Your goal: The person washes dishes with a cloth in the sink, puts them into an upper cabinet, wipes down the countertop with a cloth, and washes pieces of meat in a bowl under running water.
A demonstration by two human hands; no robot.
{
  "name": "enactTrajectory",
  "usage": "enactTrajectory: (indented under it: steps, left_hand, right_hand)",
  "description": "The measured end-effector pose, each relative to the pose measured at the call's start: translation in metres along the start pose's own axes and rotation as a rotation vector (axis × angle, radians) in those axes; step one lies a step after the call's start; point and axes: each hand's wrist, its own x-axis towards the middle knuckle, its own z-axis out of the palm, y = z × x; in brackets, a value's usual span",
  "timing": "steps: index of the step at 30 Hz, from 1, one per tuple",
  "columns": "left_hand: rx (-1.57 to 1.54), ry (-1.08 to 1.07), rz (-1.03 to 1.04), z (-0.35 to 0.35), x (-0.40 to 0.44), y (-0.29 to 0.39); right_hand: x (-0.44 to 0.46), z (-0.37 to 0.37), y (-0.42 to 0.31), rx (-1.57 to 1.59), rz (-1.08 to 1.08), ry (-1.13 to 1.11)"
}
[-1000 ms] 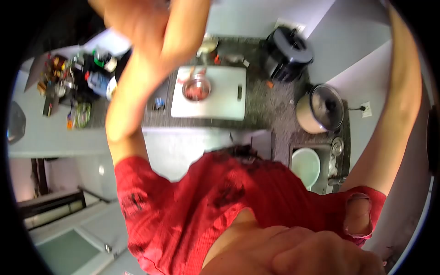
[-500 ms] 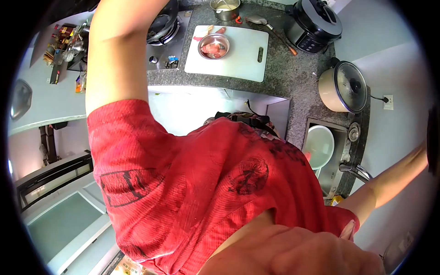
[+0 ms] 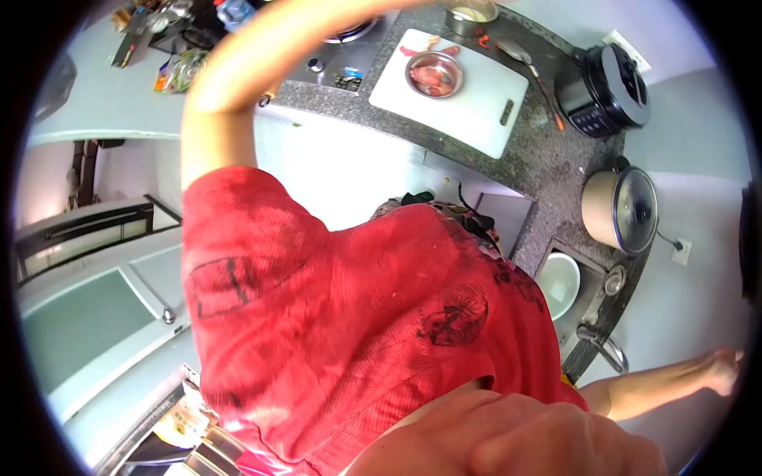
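My left arm (image 3: 226,111) is raised and bent in front of me. Its forearm crosses the top of the view above the stove, and the hand lies beyond the upper edge. My right arm is stretched out to the right, with my right hand (image 3: 722,371) near the pale wall at the edge of the view. Its fingers are too small and dim to read. On the counter, a metal bowl (image 3: 434,74) of raw meat (image 3: 432,80) sits on a white cutting board (image 3: 476,119). Neither hand visibly touches them.
A spatula (image 3: 536,75), a small pot (image 3: 468,19) and a black pressure cooker (image 3: 603,91) stand around the board. Farther right are a lidded cooker (image 3: 603,208) and a sink with a pale basin (image 3: 559,285) and faucet (image 3: 605,349). A door (image 3: 87,341) is at left.
The view has shifted, so the counter appears turned and farther right. My left forearm has swung across to the right. My right arm appears lower, and its hand has come into view.
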Motion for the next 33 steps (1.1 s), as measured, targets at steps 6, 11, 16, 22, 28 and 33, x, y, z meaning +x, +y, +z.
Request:
enactTrajectory:
  steps: [6, 11, 16, 22, 28, 33]
  left_hand:
    - [-0.455, -0.232, -0.804, 0.099, -0.258, 0.052]
    - [-0.825, -0.152, -1.290, 0.129, -0.401, 0.137]
    - [-0.758, -0.107, -1.515, 0.105, -0.421, 0.140]
    - [-0.709, -0.012, -1.515, 0.101, -0.423, 0.109]
    - [-0.664, 0.043, -1.252, 0.134, -0.443, 0.101]
    - [-0.938, -0.008, -1.418, 0.160, -0.423, 0.081]
  right_hand:
    - [-0.006, 0.028, -0.006, -0.041, 0.041, 0.012]
    - [-0.006, 0.052, -0.015, -0.057, 0.073, 0.009]
    - [-0.001, 0.052, -0.028, -0.071, 0.088, 0.005]
    - [-0.002, 0.056, -0.042, -0.104, 0.112, 0.005]
    - [-0.041, 0.061, -0.098, -0.029, 0.276, 0.057]
    - [-0.058, 0.127, -0.103, 0.254, 0.081, -0.002]
